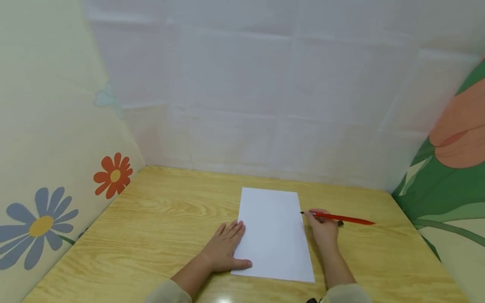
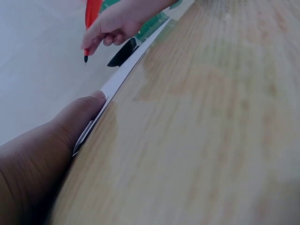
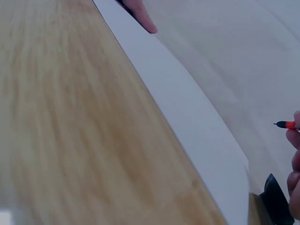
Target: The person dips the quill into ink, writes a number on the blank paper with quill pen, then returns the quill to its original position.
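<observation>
A sheet of white paper [image 1: 274, 235] lies lengthwise on the wooden table. My left hand [image 1: 226, 249] rests flat at its left edge, fingers extended, with the thumb on the lower left corner. To the right of the sheet, my right hand [image 1: 325, 230] pinches a red pen [image 1: 354, 220] near its black tip. The tip points left over the paper's right edge, and in the left wrist view the pen [image 2: 92, 14] is held up above the sheet. A small dark object [image 3: 275, 201] sits on the table close by the right hand, its kind unclear.
The yellow wood-grain table [image 1: 166, 210] meets a creased white cloth backdrop [image 1: 235, 84] at its far edge. Flower-patterned panels stand at the left [image 1: 49, 126] and right [image 1: 454, 202] sides. A bit of something black shows beside the right sleeve at the bottom.
</observation>
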{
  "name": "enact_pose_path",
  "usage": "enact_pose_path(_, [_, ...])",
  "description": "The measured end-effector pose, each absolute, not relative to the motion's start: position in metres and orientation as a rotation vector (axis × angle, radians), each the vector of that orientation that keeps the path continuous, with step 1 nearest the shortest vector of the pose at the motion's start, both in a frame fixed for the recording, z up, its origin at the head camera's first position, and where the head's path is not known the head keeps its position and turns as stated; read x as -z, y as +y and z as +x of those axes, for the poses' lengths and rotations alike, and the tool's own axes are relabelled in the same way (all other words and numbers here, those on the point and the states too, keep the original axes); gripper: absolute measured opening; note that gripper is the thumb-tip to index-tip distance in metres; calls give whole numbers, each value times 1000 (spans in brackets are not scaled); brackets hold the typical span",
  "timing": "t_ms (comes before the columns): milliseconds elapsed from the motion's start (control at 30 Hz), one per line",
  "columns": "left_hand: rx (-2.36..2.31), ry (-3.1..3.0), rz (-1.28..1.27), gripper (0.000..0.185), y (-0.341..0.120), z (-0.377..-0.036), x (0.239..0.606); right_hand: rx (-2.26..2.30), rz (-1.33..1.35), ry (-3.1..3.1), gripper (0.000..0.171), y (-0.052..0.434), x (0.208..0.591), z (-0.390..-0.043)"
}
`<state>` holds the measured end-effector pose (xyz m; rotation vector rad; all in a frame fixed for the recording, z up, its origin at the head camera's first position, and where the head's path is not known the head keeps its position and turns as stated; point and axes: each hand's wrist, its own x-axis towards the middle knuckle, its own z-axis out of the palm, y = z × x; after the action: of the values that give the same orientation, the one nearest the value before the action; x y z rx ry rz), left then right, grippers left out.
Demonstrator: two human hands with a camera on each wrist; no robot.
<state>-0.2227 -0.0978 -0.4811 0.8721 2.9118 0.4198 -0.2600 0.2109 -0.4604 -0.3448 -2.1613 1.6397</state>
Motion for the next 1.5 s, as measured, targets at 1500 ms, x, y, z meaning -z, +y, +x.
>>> enact_pose_path(1500, [-352, 2908, 828, 108, -96, -222, 481, -1598, -389, -2196, 23, 161, 485, -315])
